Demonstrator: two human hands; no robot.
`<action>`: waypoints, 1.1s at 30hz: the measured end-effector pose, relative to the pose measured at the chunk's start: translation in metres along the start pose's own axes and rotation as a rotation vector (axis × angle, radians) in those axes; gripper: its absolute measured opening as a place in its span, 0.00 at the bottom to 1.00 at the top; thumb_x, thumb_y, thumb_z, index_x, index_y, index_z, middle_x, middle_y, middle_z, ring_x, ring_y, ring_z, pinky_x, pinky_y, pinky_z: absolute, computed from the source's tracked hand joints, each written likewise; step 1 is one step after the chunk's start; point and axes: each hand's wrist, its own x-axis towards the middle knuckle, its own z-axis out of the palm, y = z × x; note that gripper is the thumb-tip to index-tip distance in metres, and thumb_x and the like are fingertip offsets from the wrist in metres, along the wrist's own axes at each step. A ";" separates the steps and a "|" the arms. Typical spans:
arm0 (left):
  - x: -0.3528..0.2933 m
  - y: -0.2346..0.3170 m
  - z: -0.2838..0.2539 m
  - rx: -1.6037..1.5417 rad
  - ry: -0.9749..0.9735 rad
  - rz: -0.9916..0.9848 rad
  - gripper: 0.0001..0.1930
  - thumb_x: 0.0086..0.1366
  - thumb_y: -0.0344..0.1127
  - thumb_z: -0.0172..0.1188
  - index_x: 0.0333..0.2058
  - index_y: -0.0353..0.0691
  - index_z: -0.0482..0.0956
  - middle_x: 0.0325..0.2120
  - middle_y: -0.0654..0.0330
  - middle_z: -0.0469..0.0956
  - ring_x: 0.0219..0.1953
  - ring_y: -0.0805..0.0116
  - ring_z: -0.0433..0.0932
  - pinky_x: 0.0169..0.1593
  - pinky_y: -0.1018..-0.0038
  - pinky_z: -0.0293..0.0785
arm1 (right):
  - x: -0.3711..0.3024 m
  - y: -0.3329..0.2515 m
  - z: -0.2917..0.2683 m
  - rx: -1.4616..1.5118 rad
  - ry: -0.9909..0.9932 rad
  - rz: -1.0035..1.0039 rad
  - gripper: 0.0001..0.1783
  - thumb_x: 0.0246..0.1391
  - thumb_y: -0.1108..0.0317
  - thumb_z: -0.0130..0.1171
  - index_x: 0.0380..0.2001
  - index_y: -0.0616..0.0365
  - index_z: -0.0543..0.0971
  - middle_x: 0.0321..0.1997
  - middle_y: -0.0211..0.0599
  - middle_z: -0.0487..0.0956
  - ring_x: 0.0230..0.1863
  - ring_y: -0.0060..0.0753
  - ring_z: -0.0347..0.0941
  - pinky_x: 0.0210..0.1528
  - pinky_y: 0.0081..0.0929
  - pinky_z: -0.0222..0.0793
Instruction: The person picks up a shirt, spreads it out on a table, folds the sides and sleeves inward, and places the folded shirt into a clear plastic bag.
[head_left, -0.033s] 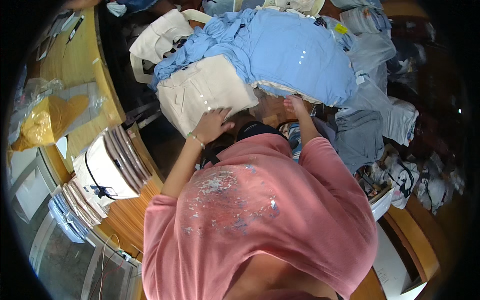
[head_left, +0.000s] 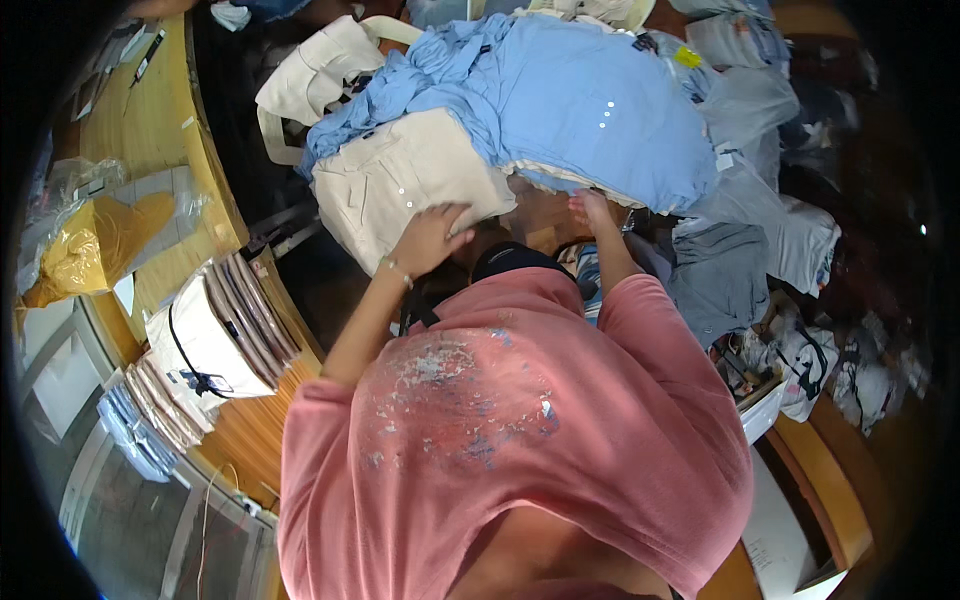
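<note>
A folded cream garment (head_left: 400,165) with a row of pale buttons lies in front of me, left of centre. My left hand (head_left: 432,238) rests on its near edge, fingers stretched out and thumb apart, gripping nothing. Spread over the pile to the right is a light blue garment (head_left: 600,110), also with pale buttons. Close to its near edge is my right hand (head_left: 588,207), its fingers extended and apart; whether the fingertips touch the cloth I cannot tell. A cream layer shows under the blue garment's near edge.
A cream bag-like piece with straps (head_left: 310,85) lies at the far left. Stacked packed garments (head_left: 215,330) stand on the left beside a wooden table (head_left: 165,95) holding a yellow bagged item (head_left: 95,245). Grey clothing (head_left: 715,275) and clear plastic bags (head_left: 750,110) crowd the right.
My left hand has slid slightly away from me and to the right along the cream garment's near edge. The right hand stays almost in place.
</note>
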 end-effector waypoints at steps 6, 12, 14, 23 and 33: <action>0.039 -0.146 0.027 0.039 0.552 -0.386 0.08 0.54 0.25 0.54 0.34 0.35 0.77 0.33 0.49 0.75 0.39 0.50 0.73 0.46 0.63 0.69 | -0.011 -0.026 0.117 -0.178 -0.509 -0.269 0.09 0.52 0.67 0.56 0.36 0.55 0.76 0.27 0.26 0.76 0.25 0.17 0.70 0.25 0.16 0.65; 0.060 -0.182 0.003 0.317 0.504 -0.450 0.06 0.50 0.27 0.59 0.28 0.34 0.76 0.28 0.49 0.76 0.35 0.51 0.75 0.42 0.64 0.72 | -0.005 -0.024 0.262 -0.241 -0.670 -0.558 0.12 0.46 0.71 0.59 0.36 0.61 0.77 0.29 0.37 0.78 0.28 0.27 0.75 0.31 0.24 0.71; 0.059 -0.191 -0.002 0.195 0.367 -0.674 0.07 0.48 0.28 0.62 0.27 0.34 0.76 0.28 0.48 0.76 0.35 0.51 0.75 0.41 0.64 0.72 | -0.011 -0.034 0.303 -0.365 -0.512 -0.749 0.15 0.45 0.67 0.62 0.38 0.60 0.76 0.32 0.41 0.78 0.33 0.30 0.75 0.35 0.27 0.71; 0.033 -0.169 -0.012 0.029 0.551 -0.542 0.06 0.47 0.26 0.62 0.27 0.36 0.75 0.26 0.52 0.77 0.29 0.55 0.77 0.34 0.66 0.72 | -0.042 -0.091 0.337 -0.854 -0.234 -0.879 0.10 0.51 0.63 0.53 0.35 0.53 0.78 0.41 0.39 0.78 0.42 0.43 0.75 0.38 0.40 0.70; -0.002 -0.053 -0.086 0.024 0.731 0.105 0.12 0.50 0.31 0.64 0.36 0.40 0.81 0.29 0.55 0.79 0.30 0.59 0.78 0.35 0.71 0.74 | -0.148 -0.129 0.270 0.043 -0.845 -0.895 0.05 0.56 0.73 0.53 0.35 0.62 0.74 0.32 0.26 0.75 0.34 0.16 0.69 0.38 0.15 0.64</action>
